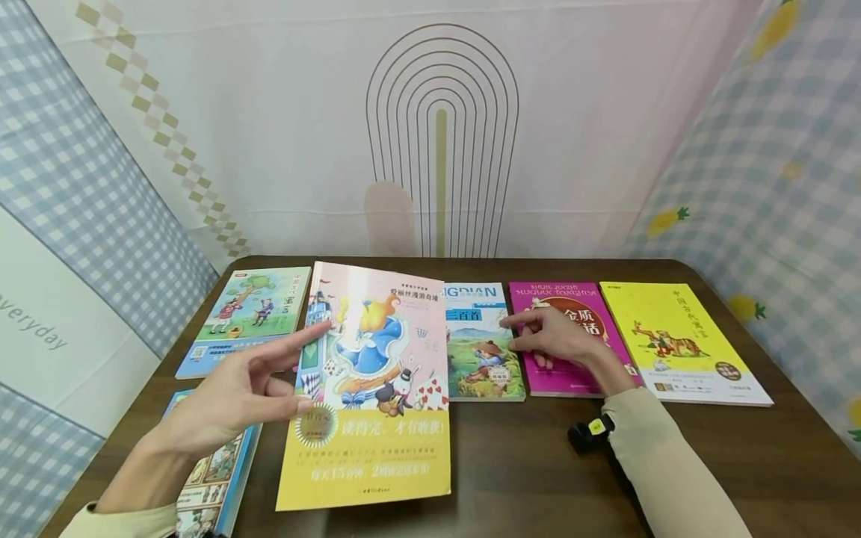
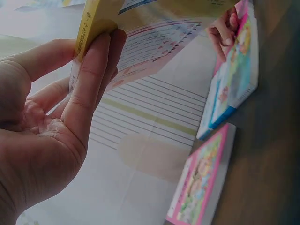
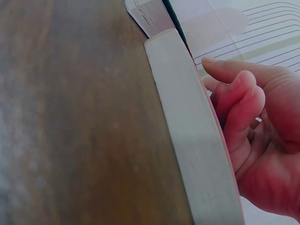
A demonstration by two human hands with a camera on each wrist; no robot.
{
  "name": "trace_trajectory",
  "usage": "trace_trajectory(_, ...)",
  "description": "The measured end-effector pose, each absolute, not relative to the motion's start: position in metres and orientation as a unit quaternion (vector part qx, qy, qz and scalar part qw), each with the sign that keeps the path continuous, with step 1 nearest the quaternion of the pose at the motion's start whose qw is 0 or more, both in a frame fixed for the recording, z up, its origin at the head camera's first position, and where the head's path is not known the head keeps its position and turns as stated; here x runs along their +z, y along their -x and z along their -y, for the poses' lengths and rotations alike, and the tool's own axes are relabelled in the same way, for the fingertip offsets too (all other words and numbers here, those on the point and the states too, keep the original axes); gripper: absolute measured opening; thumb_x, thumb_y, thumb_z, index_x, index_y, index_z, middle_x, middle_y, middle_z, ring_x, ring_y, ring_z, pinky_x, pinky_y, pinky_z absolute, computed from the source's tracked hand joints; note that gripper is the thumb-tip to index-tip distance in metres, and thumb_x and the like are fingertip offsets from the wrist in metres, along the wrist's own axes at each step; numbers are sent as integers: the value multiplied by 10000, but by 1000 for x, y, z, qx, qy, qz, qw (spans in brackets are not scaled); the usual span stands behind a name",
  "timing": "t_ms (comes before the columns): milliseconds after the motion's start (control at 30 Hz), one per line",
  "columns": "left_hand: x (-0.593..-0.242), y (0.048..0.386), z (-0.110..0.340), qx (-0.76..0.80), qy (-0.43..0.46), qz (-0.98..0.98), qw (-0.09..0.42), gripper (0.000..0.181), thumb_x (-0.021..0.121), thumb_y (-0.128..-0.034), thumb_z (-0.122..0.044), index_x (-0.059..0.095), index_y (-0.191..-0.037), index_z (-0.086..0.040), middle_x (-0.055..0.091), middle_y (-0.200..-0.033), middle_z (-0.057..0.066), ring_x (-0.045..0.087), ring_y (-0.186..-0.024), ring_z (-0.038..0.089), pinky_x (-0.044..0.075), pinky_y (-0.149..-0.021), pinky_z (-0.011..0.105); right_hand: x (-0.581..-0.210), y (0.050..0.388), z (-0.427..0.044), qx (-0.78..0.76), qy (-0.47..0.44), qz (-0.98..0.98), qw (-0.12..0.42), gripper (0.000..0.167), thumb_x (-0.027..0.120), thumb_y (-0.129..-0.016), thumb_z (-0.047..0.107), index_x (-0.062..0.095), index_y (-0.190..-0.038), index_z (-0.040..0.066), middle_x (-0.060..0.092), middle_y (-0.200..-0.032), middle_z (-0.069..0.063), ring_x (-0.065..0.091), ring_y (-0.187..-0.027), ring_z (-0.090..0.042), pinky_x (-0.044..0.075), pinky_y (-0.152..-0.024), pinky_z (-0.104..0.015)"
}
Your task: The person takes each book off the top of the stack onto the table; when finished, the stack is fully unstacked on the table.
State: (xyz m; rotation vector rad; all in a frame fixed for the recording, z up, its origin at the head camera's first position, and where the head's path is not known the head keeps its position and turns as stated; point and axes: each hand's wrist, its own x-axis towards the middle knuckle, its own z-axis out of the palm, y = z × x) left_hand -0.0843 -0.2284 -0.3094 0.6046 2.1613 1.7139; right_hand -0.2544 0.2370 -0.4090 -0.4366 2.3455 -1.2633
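My left hand (image 1: 218, 400) grips the left, spine edge of a pink-and-yellow picture-cover storybook (image 1: 410, 381) and holds it up above the table. The left wrist view shows the fingers on the book's back and the thumb side at its spine (image 2: 84, 33). My right hand (image 1: 561, 340) hovers over a magenta book (image 1: 565, 382), its fingertips near the right edge of a blue-topped book with a landscape cover (image 1: 480, 340). Its fingers are loosely bent with nothing held between them; whether they touch a cover is unclear. The raised storybook hides part of the landscape book.
A yellow-and-white book (image 1: 673, 329) lies at the right of the brown table (image 1: 538, 471). A green-and-blue book (image 1: 249, 299) lies at the back left, and a blue-edged book (image 1: 225, 471) in front of it. Behind the raised storybook, a pink-edged book (image 2: 201, 180) appears in the left wrist view.
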Motion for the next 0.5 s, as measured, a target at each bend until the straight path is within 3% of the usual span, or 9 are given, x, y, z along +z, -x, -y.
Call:
trace_trajectory(133,-321,74,235,615,-194,-744,175,834,698,-983,-8,298,-1686,-212,205,-1725,259,735,-711,115,526,-1012,201,-409,254,-237,-455,150,-849,224,500,761,-987,221,641,-1447,66,559,-682,-61,556,-485,-144,515,-468,-253)
trace_trajectory(167,-325,71,237,620,-194,-739,181,835,692,-986,-5,291,-1688,-210,291,-1682,278,712,-686,92,516,-1032,202,-408,254,-237,-454,146,-850,224,490,761,-987,223,649,-1442,81,560,-685,-61,556,-486,-145,515,-470,-249)
trace_trajectory(233,-332,67,239,634,-194,-721,199,844,674,-991,10,265,-1695,-209,596,-1444,224,629,-611,71,512,-1052,234,-408,255,-237,-455,140,-850,224,477,764,-985,227,661,-1434,104,563,-690,-62,556,-488,-150,514,-472,-245)
trace_trajectory(267,-335,65,240,639,-194,-715,206,844,667,-994,13,258,-1697,-214,705,-1203,175,580,-569,100,508,-1076,265,-408,255,-236,-455,141,-850,223,475,764,-985,228,663,-1432,106,563,-692,-62,555,-489,-150,514,-473,-244)
trace_trajectory(333,-342,61,243,642,-191,-711,215,841,659,-1000,14,254,-1697,-227,625,-739,50,450,-509,178,514,-1094,325,-408,255,-236,-456,144,-850,222,481,766,-984,234,660,-1433,101,562,-695,-61,555,-490,-147,515,-474,-245)
trace_trajectory(400,-348,58,245,645,-184,-709,218,837,661,-1001,13,265,-1694,-237,611,-744,-104,382,-525,235,562,-1034,366,-408,255,-236,-457,141,-850,222,480,769,-982,234,663,-1431,102,562,-695,-61,556,-489,-145,515,-474,-243)
trace_trajectory(467,-355,54,247,648,-172,-707,226,835,659,-1003,10,265,-1694,-246,615,-795,-158,389,-530,211,578,-1016,384,-408,255,-236,-455,145,-850,223,491,763,-987,234,651,-1440,83,560,-696,-60,555,-491,-141,515,-473,-246)
trace_trajectory(500,-357,53,248,651,-163,-704,233,831,657,-1007,5,268,-1693,-259,669,-938,-189,419,-537,165,587,-995,361,-408,255,-236,-454,146,-850,224,496,762,-988,234,646,-1444,77,559,-697,-61,554,-492,-140,514,-472,-246)
